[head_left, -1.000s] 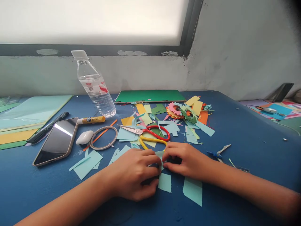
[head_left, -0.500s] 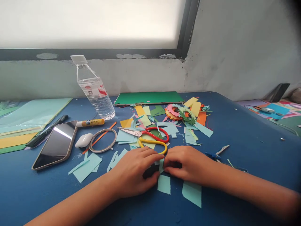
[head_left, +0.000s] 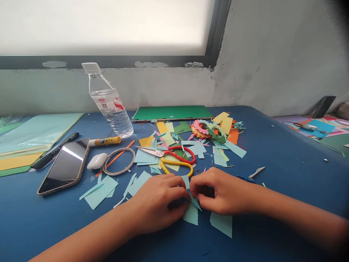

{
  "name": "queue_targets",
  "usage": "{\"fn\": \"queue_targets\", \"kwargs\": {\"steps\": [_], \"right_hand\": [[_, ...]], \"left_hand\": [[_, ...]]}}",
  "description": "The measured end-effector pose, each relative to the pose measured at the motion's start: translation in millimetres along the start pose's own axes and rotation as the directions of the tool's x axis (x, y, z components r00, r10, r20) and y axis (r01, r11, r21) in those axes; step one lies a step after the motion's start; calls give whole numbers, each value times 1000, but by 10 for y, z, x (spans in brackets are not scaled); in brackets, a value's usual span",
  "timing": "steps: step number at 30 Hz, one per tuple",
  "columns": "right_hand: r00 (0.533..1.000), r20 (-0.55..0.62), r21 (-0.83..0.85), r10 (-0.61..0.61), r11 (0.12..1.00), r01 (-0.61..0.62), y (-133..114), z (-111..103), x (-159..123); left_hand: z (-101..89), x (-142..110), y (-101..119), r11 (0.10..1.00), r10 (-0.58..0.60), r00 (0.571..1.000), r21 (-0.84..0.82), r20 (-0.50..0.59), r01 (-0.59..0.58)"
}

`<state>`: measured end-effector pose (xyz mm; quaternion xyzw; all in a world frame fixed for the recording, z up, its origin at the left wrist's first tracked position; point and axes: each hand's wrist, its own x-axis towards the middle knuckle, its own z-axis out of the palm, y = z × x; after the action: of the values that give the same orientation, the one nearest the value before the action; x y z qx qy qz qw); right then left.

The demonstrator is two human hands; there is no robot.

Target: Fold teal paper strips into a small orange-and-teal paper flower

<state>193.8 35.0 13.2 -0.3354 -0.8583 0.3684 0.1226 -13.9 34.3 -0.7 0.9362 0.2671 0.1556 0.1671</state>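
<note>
A small pale blue-green piece of paper (head_left: pixel 195 202) is between the fingertips of my two hands, close to the table. My left hand (head_left: pixel 163 200) curls over its left side, fingertips on it. On the other side my right hand (head_left: pixel 216 191) pinches its edge between thumb and fingers; the fingers partly hide it. Just below lies another pale blue-green piece (head_left: pixel 191 215), and a larger one (head_left: pixel 222 222) rests under my right wrist. Scissors (head_left: pixel 160 153) with one red and one yellow handle lie right beyond my hands.
Coloured paper scraps (head_left: pixel 170 140) and cut paper rings (head_left: pixel 209 130) spread behind the scissors. To the left are a phone (head_left: pixel 64 167), an earbud case (head_left: pixel 97 161), a tape roll (head_left: pixel 108 171), a glue stick (head_left: pixel 105 141) and a water bottle (head_left: pixel 111 112). A blade (head_left: pixel 257 172) lies right.
The small paper piece has come into sight between my hands, tilted up. My left hand has shifted slightly right and nearer; my right fingers have moved a little.
</note>
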Motion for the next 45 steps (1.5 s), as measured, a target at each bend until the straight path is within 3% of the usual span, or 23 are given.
{"fn": "queue_targets", "kwargs": {"steps": [9,13,17,22,25,30,34,45], "right_hand": [[996,8,161,91,983,-91,-21,-10,36],[998,-47,113,45,993,-39,13,36,41],[991,-126,-17,-51,999,49,54,117,32],[971,-129,-160,-203,970,182,131,172,40],[963,-124,-162,-240,962,219,160,177,30],[946,-126,-175,-299,945,275,184,170,7],[912,-29,-273,-409,881,386,217,125,10],[825,85,-304,-559,774,556,285,19,-10]], "left_hand": [[35,2,50,1000,3,999,11,-47,-2],[28,-10,62,998,19,999,65,-26,-17],[14,-23,62,1000,7,1000,-23,30,-6],[22,-13,47,977,-202,978,-76,-59,198],[36,-4,37,962,-257,966,-104,-26,253],[9,4,-3,980,-150,988,-127,30,153],[-32,5,-39,987,-75,995,-140,63,83],[-74,-29,-96,996,73,993,43,96,-78]]}}
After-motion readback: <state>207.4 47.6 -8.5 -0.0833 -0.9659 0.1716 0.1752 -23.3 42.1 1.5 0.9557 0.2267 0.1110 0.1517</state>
